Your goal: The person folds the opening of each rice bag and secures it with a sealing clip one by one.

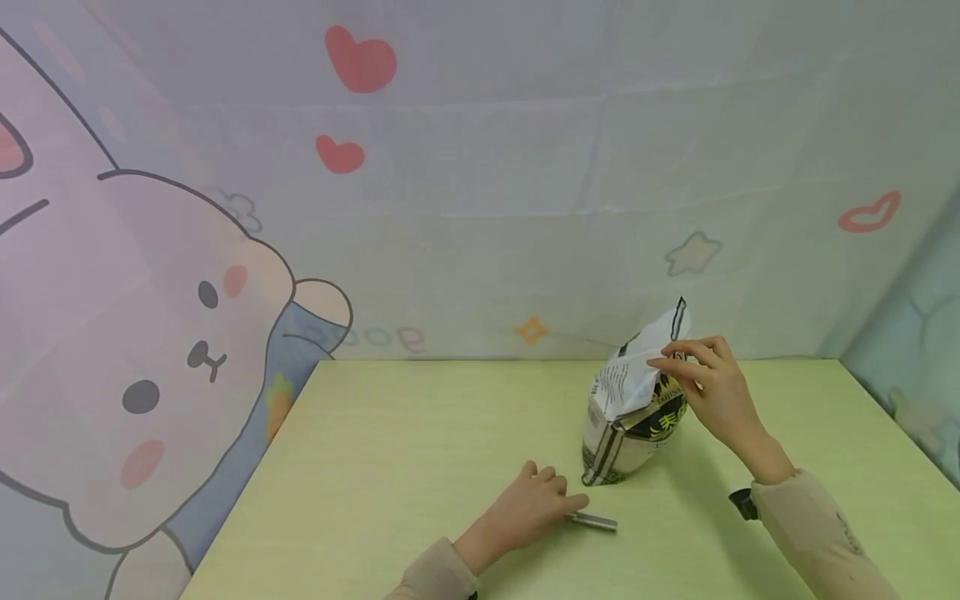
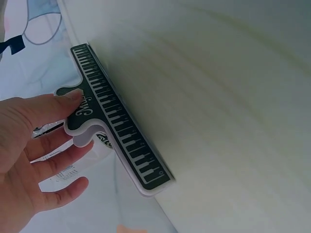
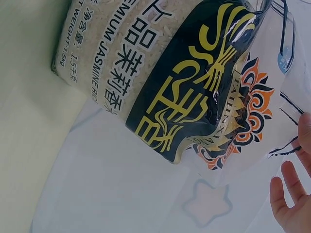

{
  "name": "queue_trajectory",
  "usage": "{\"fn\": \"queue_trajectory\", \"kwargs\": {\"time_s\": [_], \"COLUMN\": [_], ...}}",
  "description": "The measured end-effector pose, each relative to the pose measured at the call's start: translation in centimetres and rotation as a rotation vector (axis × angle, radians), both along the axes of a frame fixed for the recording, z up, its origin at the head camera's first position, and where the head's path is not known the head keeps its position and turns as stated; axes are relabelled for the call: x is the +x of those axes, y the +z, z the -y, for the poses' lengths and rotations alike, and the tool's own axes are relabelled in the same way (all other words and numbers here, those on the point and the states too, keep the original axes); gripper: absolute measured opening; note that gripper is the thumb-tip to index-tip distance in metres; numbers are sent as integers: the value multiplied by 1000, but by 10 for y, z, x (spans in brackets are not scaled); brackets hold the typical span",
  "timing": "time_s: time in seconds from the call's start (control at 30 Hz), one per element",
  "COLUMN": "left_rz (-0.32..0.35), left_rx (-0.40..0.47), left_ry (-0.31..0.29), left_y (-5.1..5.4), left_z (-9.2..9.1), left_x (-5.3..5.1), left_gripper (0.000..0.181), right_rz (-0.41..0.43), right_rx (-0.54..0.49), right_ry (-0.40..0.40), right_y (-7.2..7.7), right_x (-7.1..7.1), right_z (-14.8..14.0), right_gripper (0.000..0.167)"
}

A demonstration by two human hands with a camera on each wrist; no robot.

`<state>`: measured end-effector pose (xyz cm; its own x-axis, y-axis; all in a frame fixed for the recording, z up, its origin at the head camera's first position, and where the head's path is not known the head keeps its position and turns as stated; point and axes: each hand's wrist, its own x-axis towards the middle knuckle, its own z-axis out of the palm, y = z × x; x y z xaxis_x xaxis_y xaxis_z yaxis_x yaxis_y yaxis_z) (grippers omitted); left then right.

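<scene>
The dark-green, white-edged clip printed with a piano keyboard (image 2: 114, 107) is at the left hand (image 1: 522, 507): thumb pressed on its handle, other visible fingers spread behind. The index finger is largely hidden by the handle; from the head only a grey sliver of the clip shows. Whether it touches the tabletop cannot be told.

The clear plastic rice bag with black-and-gold band (image 3: 184, 82) stands ahead of it, right of centre. The right hand (image 1: 716, 398) pinches the bag's raised top; its wrist view cuts off both hand and bag.

From where I stand, the pale yellow-green tabletop (image 1: 405, 433) extends broadly leftward; its far edge meets the printed cloth backdrop (image 1: 487, 250) near the bag. The right edge lies beyond the right forearm.
</scene>
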<state>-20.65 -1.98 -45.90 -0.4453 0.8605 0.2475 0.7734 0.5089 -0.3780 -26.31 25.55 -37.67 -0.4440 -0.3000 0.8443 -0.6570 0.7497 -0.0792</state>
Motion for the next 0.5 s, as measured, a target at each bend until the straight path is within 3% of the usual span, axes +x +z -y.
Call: {"fn": "queue_trajectory", "kwargs": {"time_s": [0.13,0.37,0.5], "left_rz": [-7,23,40], "left_rx": [-31,-49,-60], "left_ry": [29,77,96], "left_y": [0,0,0], "left_z": [-2,-5,-8], "left_x": [2,5,7], "left_gripper": [35,12,12], "right_rz": [2,0,2], "right_rx": [3,2,2], "right_ry": [-3,-1,2], "right_y": [-1,-1,-1], "right_x": [1,1,0], "right_z": [0,0,0], "right_gripper": [37,37,37]}}
